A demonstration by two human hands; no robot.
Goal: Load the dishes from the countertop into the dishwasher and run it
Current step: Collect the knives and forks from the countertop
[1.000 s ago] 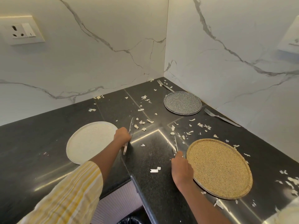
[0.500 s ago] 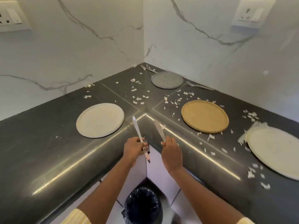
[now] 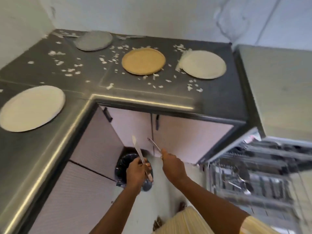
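My left hand (image 3: 137, 172) grips a table knife (image 3: 138, 151), blade pointing up, above a black-lined bin (image 3: 125, 163). My right hand (image 3: 172, 166) grips a second knife (image 3: 154, 144), blade angled up-left. On the dark L-shaped countertop (image 3: 152, 97) lie a white plate (image 3: 32, 108) at left, a grey plate (image 3: 93, 40) at the back, a tan plate (image 3: 143, 61) and another white plate (image 3: 203, 64) at right. The open dishwasher (image 3: 256, 169) with its wire racks stands at lower right, blurred.
White food scraps litter the countertop around the plates. Two forks (image 3: 130, 37) lie near the grey plate at the back wall. Pale cabinet doors (image 3: 182, 137) close the corner below the counter. Floor shows between the bin and the dishwasher.
Both hands lifted the knives off the counter and drew them back below its edge. My view swung right, bringing the open dishwasher into sight.
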